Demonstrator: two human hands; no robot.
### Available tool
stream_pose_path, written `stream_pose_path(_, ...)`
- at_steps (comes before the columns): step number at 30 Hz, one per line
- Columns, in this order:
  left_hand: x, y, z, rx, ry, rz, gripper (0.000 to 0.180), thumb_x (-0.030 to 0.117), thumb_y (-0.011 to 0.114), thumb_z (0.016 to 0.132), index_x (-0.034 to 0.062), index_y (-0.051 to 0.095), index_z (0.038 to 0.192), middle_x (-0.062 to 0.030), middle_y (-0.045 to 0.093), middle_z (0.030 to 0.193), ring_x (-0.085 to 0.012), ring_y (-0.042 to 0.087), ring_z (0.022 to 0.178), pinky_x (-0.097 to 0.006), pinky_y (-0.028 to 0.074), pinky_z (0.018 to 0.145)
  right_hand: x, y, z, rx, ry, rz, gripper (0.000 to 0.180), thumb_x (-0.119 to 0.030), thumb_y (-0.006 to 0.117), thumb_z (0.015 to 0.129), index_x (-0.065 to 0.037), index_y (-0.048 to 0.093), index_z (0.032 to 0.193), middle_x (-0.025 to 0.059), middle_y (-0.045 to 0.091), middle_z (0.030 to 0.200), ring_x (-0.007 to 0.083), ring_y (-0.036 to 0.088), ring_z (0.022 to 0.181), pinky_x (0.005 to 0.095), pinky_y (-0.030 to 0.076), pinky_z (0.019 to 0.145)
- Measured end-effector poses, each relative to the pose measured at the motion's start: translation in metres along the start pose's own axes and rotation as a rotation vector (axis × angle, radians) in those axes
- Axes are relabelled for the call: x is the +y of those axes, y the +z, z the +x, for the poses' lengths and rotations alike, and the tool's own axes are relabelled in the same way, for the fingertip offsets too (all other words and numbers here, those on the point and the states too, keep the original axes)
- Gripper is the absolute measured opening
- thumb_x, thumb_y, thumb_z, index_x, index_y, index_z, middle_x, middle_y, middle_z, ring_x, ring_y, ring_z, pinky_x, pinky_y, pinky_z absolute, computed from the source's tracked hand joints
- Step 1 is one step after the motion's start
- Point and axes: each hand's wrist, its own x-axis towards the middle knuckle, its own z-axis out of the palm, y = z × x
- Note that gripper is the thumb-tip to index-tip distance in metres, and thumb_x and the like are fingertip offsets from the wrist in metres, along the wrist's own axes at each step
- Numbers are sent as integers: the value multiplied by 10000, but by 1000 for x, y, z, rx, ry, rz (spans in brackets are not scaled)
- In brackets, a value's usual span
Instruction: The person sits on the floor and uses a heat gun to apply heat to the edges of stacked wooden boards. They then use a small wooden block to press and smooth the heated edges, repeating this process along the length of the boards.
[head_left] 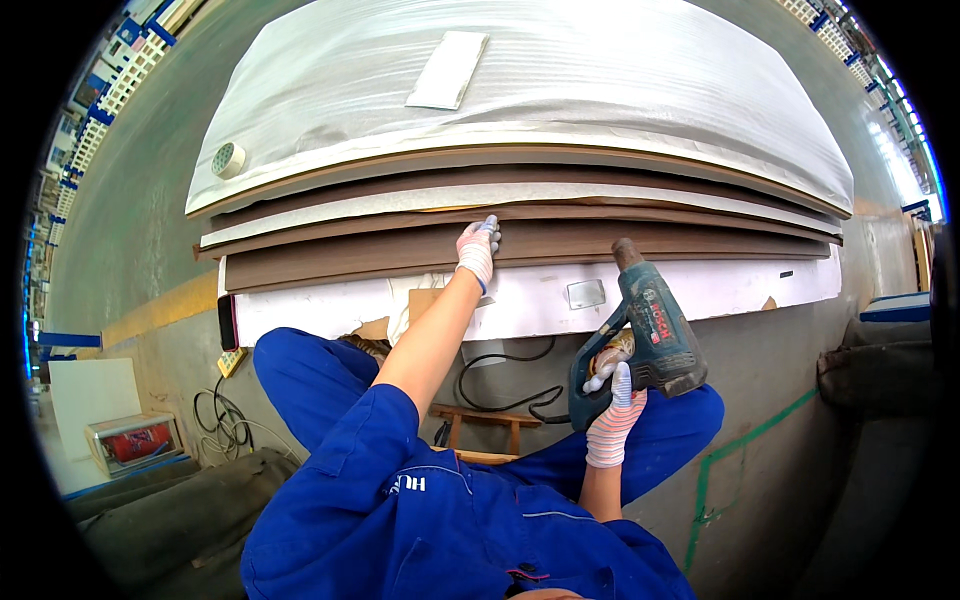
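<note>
In my right hand, in a striped glove, is a dark teal heat gun. My fingers wrap around its handle, and its nozzle points away from me toward the stack. My left hand, also in a striped glove, reaches forward to the front edge of a dark brown panel. Its fingers are curled in against that edge; whatever they pinch is hidden. The brown panels lie stacked, with a pale strip between layers and a white-wrapped panel on top.
A tape roll and a folded white sheet lie on the wrapped top. Under the stack is a white board. A black cable loops near a wooden stool between my knees. A power strip sits at left.
</note>
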Motion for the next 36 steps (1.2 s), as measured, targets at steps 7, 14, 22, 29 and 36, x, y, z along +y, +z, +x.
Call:
stream_pose_path(7, 6, -2, 4, -30, -47, 41, 176, 237, 710, 834, 137, 599, 927, 23, 651, 797, -63, 588, 610, -185, 441, 443, 1, -1, -4, -20, -15, -15, 172, -130, 569, 923, -54, 511, 1066, 40, 559, 723, 124, 525, 583, 272, 479, 556)
stream_pose_path(14, 6, -6, -6, -121, -153, 220, 128, 193, 673, 850, 105, 660, 941, 0, 663, 785, -82, 583, 589, -206, 440, 473, -3, 5, -13, -20, 8, -13, 189, -149, 584, 913, -60, 521, 1067, 30, 550, 755, 123, 515, 596, 270, 471, 553)
stream_pose_path(22, -6, -95, -92, -484, 636, 1729, 483, 385, 646, 805, 107, 582, 1194, -120, 594, 1184, -280, 563, 1089, -375, 430, 919, -3, 3, -20, -80, 19, -79, 202, -151, 579, 917, -54, 501, 1076, 35, 535, 747, 127, 514, 596, 277, 475, 555)
stream_pose_path(29, -25, -163, -72, -440, 743, 2226, 879, 425, 753, 689, 60, 363, 1387, -119, 379, 1413, -291, 345, 1322, -432, 309, 1056, 36, 35, -31, -241, 214, -91, 209, -143, 640, 882, -27, 525, 1013, 73, 570, 719, 149, 548, 561, 278, 469, 524)
stream_pose_path(36, -11, -149, -59, -464, 797, 2287, 1045, 465, 819, 570, 13, 336, 1379, -160, 474, 1292, -306, 412, 1254, -427, 265, 1075, 55, 64, -22, -292, 247, -60, 198, -95, 633, 877, -15, 519, 1018, 78, 571, 719, 156, 559, 559, 279, 465, 507)
